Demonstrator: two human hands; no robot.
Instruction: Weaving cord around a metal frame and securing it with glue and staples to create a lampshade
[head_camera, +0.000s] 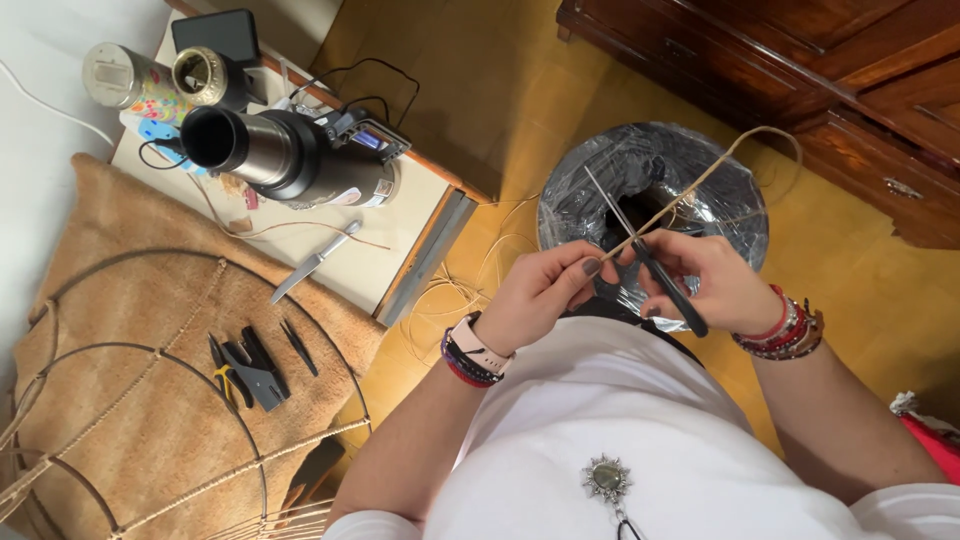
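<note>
Your left hand (545, 290) pinches a cord (690, 190) while your right hand (715, 280) grips scissors (640, 250), blades open around it, above a plastic-lined bin (600, 190). Far left, a heat gun (290, 155) sits on a board (400, 250) beside a knife (312, 262); pliers (245, 370) lie on burlap (150, 400). Your palms hide the scissor handles.

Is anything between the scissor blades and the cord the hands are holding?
Nothing visible. The left hand pinches the cord, and the right hand holds the scissors with their blades right at it, above the bin.
</note>
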